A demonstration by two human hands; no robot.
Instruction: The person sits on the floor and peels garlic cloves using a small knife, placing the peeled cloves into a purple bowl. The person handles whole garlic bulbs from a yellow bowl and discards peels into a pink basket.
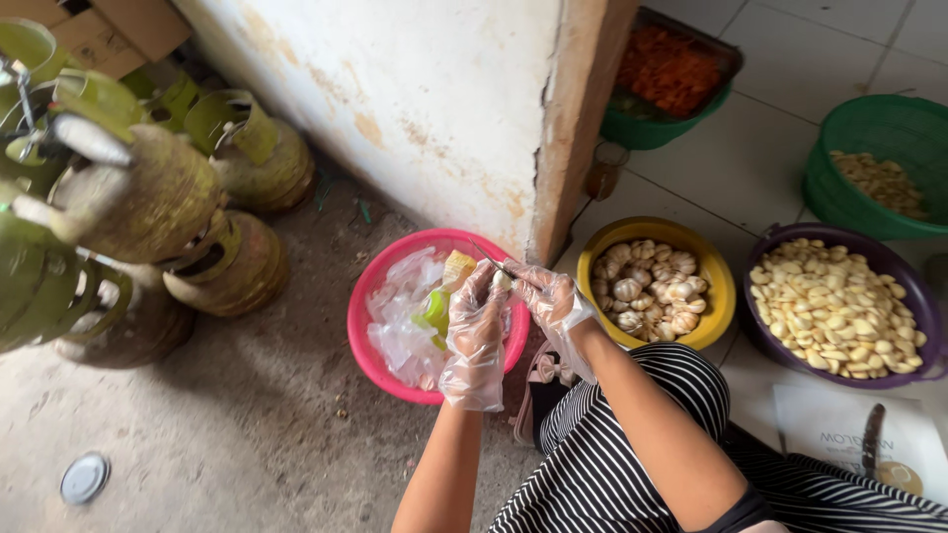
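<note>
Both gloved hands, L [474,331] R [553,301], pinch garlic clove [502,280] over pink basin [367,296].

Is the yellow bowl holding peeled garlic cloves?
No, the yellow bowl holds whole unpeeled garlic bulbs; the peeled cloves sit in the purple bowl beside it.

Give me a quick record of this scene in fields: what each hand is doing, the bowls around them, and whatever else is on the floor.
left hand: in a clear plastic glove, over the pink basin, pinching a garlic clove
right hand: gloved, holding a small knife to the clove
pink basin: holds peelings and plastic
yellow bowl: whole garlic bulbs
purple bowl: peeled cloves
green basket: a few more cloves
far green basin: orange-red pieces
left of the wall: green gas cylinders, stacked on their sides
</note>
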